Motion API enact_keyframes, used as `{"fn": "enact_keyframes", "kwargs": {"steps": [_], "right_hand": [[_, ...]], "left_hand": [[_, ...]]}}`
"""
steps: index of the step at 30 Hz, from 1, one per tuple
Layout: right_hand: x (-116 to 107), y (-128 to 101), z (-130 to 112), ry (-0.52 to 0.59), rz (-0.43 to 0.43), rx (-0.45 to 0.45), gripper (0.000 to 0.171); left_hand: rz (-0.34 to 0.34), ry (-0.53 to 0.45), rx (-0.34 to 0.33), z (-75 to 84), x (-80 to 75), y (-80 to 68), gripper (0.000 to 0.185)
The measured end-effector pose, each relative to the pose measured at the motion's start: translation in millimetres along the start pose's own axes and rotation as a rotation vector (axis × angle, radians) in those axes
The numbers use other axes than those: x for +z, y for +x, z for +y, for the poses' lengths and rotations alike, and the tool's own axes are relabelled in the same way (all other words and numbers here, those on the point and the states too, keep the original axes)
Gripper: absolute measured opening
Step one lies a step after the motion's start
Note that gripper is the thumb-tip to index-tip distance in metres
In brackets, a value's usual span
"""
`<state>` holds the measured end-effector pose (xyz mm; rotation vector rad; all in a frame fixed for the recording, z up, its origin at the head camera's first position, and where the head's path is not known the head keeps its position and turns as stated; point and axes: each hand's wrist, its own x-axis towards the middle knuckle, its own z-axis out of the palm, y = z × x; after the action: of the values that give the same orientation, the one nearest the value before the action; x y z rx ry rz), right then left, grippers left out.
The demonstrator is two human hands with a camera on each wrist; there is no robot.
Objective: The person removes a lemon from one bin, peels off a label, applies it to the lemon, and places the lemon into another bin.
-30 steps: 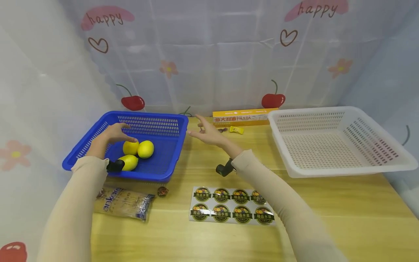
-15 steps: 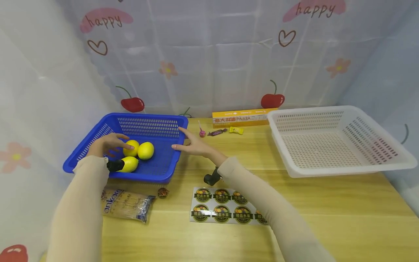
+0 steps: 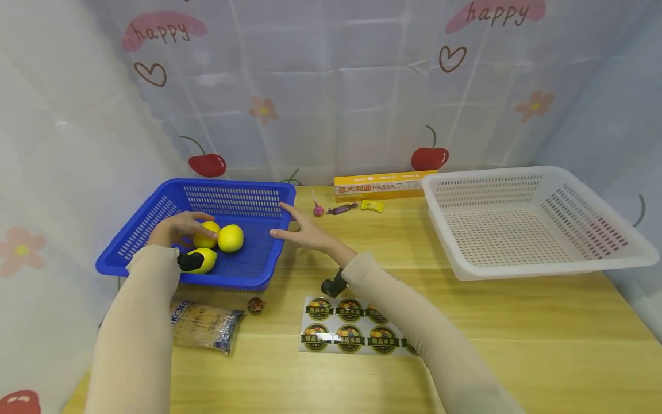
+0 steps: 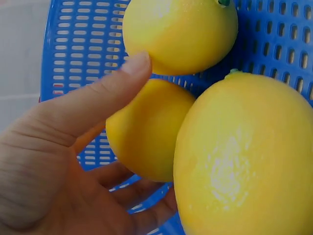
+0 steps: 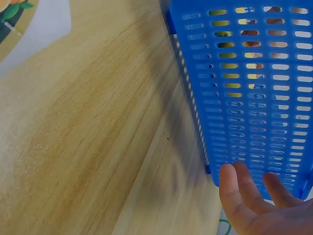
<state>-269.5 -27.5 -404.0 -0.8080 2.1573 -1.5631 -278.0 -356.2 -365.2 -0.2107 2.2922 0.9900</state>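
- As the left hand (image 3: pixel 178 227) curves about the rear lemon (image 4: pixel 151 134) inside a blue basket (image 3: pixel 257 282), its thumb is apart from the other fingers, lying over the fruit; whether the grip has closed cannot be told.
- Two more share the basket: a right lemon (image 3: pixel 230 238) just beside the first, and a front lemon (image 3: pixel 209 260), partly hidden behind a black wrist device.
- The right hand (image 3: pixel 305 231), well apart from the left, has its fingers spread and straight at the basket's right side, thumb reaching past the rim; it grips nothing.
- On the wooden table (image 3: pixel 289 379), a white basket (image 3: pixel 555 271) stands at right, near a PASTA box (image 3: pixel 385 185).
- A lollipop (image 3: pixel 318 210), a purple-wrapped candy (image 3: pixel 342 209) and a yellow-wrapped candy (image 3: pixel 372 206) lie before the box.
- Nearer the camera, a sticker sheet (image 3: pixel 349 325) lies partly beneath the right sleeve in view, and a clear packet (image 3: pixel 207 328) in front of the blue basket.
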Motion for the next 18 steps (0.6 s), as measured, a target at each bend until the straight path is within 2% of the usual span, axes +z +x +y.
{"fn": "enact_keyframes", "kwargs": {"steps": [4,7,12,16,18], "right_hand": [[0.6,-2.0,-3.0,0.006,-0.015,0.001,0.079],[-0.4,-6.9,-12.2,0.022,-0.032,-0.002,0.079],[-3.4,-15.5,-26.7,0.034,-0.048,-0.001,0.077],[-1.8,-11.6,-18.1,0.041,-0.026,-0.003,0.077],[0.1,-7.8,-10.3,0.050,-0.009,0.004,0.077]], "left_hand": [[-0.019,-0.038,-0.014,-1.4,-0.1,0.5,0.083],[-0.001,-0.048,-0.015,-2.3,0.3,-0.1,0.079],[0.118,-0.113,0.022,0.0,2.7,-1.3,0.080],[0.208,-0.121,0.084,6.3,3.2,-2.8,0.082],[0.232,-0.088,0.118,10.7,3.3,-4.0,0.081]]}}
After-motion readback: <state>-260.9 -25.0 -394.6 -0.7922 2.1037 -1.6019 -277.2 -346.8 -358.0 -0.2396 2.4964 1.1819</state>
